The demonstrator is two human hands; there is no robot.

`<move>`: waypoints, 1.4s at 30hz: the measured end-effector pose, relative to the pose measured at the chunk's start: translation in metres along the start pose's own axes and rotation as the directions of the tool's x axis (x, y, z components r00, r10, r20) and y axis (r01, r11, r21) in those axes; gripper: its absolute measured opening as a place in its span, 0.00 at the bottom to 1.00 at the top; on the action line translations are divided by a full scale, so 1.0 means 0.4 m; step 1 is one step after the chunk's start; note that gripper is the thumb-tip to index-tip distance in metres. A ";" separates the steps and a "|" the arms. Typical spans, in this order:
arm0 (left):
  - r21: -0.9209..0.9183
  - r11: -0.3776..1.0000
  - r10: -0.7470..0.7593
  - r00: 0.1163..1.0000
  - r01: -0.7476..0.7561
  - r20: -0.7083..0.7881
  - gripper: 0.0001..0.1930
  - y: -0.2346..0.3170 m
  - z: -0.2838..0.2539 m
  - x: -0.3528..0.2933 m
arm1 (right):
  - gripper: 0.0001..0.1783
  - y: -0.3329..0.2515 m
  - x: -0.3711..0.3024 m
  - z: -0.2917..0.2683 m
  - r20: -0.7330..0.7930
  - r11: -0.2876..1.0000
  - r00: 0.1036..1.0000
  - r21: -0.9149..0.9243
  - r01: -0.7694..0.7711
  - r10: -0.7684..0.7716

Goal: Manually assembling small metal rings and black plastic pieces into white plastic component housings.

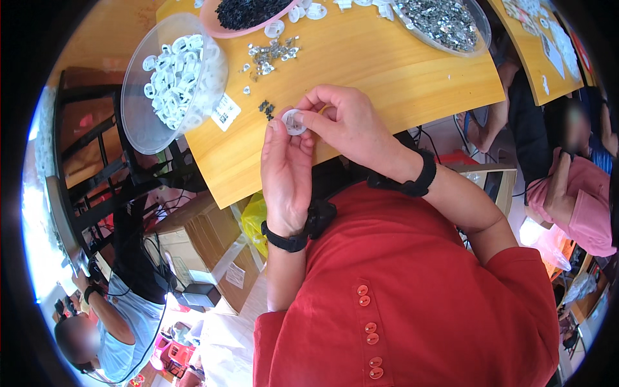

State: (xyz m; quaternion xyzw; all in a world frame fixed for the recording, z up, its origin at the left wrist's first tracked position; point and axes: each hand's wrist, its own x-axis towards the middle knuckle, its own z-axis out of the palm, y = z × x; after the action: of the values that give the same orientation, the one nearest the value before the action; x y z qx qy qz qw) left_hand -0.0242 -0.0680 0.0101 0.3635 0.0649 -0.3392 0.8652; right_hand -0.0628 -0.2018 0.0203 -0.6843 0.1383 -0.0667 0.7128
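Both hands meet over the near edge of a wooden table (pixel 400 71). My left hand (pixel 285 169) pinches a small round white plastic part (pixel 294 122) between thumb and fingertips. My right hand (pixel 348 124) curls over the same part from the right, its fingers touching the rim. Each wrist wears a black band. A few tiny black pieces (pixel 267 108) lie on the table just beyond the part. Red sleeves cover my upper arms.
A clear tub (pixel 138 109) of white plastic rings overhangs the table's left edge. A pink bowl (pixel 248 13) of black bits, a clear bowl (pixel 445 22) of small metal parts and a loose metal pile (pixel 272 53) lie beyond. Cardboard boxes (pixel 206 248) stand below. Other people sit at left and right.
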 end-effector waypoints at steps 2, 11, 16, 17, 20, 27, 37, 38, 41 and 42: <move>0.024 1.000 0.007 1.000 -0.006 -0.017 0.16 0.001 0.011 -0.006 | 0.10 0.006 0.000 0.011 -0.069 0.989 0.998 0.149 0.017 -0.007; 0.072 0.997 0.039 0.997 -0.035 -0.065 0.15 -0.004 0.044 -0.009 | 0.08 0.022 -0.009 0.028 -0.154 0.986 0.984 0.127 0.110 -0.090; 0.109 0.986 0.135 0.986 -0.124 -0.102 0.12 -0.007 0.046 -0.006 | 0.05 0.007 -0.017 0.038 -0.161 0.987 0.983 0.115 0.109 -0.090; 0.140 0.978 0.169 0.979 -0.153 -0.114 0.12 -0.005 0.049 -0.005 | 0.05 0.007 -0.017 0.042 -0.187 0.985 0.971 0.062 0.162 -0.148; 0.193 0.961 0.222 0.968 -0.196 -0.119 0.10 -0.001 0.054 -0.004 | 0.04 0.001 -0.018 0.050 -0.220 0.978 0.955 0.009 0.208 -0.201; 0.281 0.935 0.251 0.964 -0.218 -0.088 0.10 0.007 0.048 -0.007 | 0.03 0.012 -0.019 0.061 -0.230 0.969 0.951 0.086 0.230 -0.205; 0.131 0.976 0.187 0.980 -0.177 -0.069 0.11 0.020 0.055 -0.006 | 0.02 0.004 -0.026 0.067 -0.250 0.968 0.946 0.088 0.234 -0.205; 0.159 0.970 0.196 0.978 -0.181 -0.078 0.11 0.021 0.060 -0.007 | 0.02 0.003 -0.028 0.067 -0.249 0.968 0.943 0.058 0.243 -0.222; 0.191 0.963 0.212 0.973 -0.192 -0.090 0.11 0.018 0.065 -0.008 | 0.02 0.003 -0.030 0.067 -0.261 0.963 0.931 0.005 0.268 -0.257; 0.194 0.961 0.218 0.972 -0.197 -0.093 0.11 0.016 0.066 -0.007 | 0.02 0.002 -0.030 0.067 -0.260 0.963 0.930 0.005 0.270 -0.260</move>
State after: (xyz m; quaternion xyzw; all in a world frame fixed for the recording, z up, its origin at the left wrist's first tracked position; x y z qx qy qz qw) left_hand -0.0258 -0.0810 0.0342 0.4652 0.0438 -0.2299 0.8537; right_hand -0.0666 -0.1728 0.0216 -0.6676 0.1345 -0.2533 0.6871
